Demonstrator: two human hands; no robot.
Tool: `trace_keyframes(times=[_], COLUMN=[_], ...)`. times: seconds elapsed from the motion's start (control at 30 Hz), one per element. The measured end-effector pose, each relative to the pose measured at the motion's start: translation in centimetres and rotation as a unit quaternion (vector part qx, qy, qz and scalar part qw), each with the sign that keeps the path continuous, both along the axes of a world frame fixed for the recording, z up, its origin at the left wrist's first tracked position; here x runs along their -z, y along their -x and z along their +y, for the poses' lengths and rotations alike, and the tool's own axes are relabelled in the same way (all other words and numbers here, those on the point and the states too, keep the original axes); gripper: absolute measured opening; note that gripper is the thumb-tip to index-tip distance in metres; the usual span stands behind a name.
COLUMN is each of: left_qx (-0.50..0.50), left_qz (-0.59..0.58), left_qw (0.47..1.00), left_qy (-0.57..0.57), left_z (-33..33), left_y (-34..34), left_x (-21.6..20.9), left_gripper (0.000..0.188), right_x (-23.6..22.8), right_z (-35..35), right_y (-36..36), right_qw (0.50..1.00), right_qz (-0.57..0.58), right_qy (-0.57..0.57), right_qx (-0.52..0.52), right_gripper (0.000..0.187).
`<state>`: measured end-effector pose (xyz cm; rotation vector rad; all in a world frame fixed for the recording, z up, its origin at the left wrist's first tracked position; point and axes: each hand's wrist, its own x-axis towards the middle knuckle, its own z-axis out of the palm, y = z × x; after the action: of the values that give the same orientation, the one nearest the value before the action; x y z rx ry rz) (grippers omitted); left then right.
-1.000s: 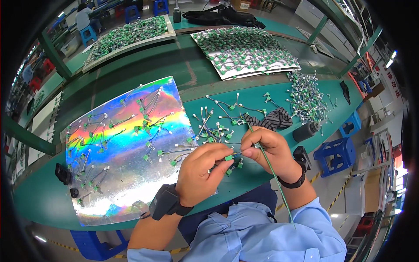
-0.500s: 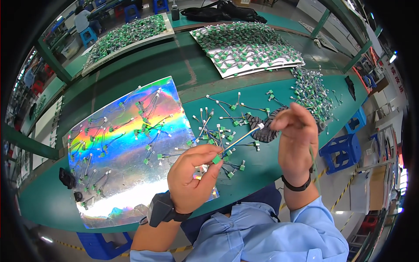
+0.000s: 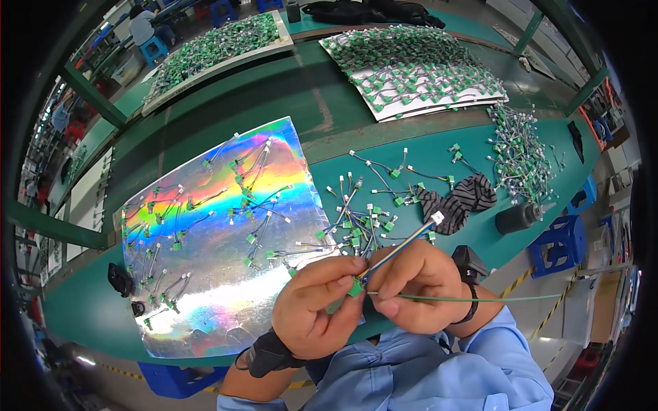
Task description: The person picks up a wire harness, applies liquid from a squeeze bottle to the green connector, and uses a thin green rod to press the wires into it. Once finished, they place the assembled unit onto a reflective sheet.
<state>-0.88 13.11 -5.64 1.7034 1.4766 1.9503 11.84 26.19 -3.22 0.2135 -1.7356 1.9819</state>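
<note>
My left hand [image 3: 319, 301] is closed, pinching a small green connector [image 3: 355, 288] between thumb and forefinger. From the connector a few thin wires [image 3: 404, 248] run up and to the right, ending in a white plug [image 3: 437, 218]. Close against it, my right hand [image 3: 419, 288] pinches a long thin green wire-like strand [image 3: 480, 299], which trails off to the right. The strand's tip points at the green connector; whether they touch I cannot tell. Beyond my hands lies a loose heap of similar wired connectors [image 3: 356, 236] on the green table [image 3: 411, 147].
A shiny rainbow sheet [image 3: 205, 274] with rows of wired connectors lies at left. At right are a striped cloth [image 3: 462, 204], a black bottle [image 3: 519, 218] and a connector pile [image 3: 524, 154]. Two loaded white boards [image 3: 404, 113] stand behind. A blue stool [image 3: 556, 243] is at right.
My right hand has come down and left from its raised place to meet my left hand, bringing the green strand to the connector. The view has shifted slightly.
</note>
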Motion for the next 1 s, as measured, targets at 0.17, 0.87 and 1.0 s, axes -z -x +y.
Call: trace_keyframes(times=[0.17,0.87,1.0], left_qx=[0.005,0.045,0.051], left_qz=[0.004,-0.018,-0.017], left_qw=[1.000,0.999,0.998], left_qy=[0.019,0.018,0.014], left_z=[-0.13,-0.21,-0.20], left_y=[0.02,0.23,0.30], left_x=[0.17,-0.36,-0.33], left_gripper=[0.043,0.047,0.047], right_x=[0.67,1.12,1.16], right_z=[0.09,0.20,0.20], right_y=[0.06,0.12,0.35], right_qw=[1.000,1.000,0.999], right_qz=[-0.012,0.021,0.043], right_qy=[-0.006,-0.014,-0.011], right_qx=[0.011,0.007,0.002], right_gripper=[0.019,0.010,0.010])
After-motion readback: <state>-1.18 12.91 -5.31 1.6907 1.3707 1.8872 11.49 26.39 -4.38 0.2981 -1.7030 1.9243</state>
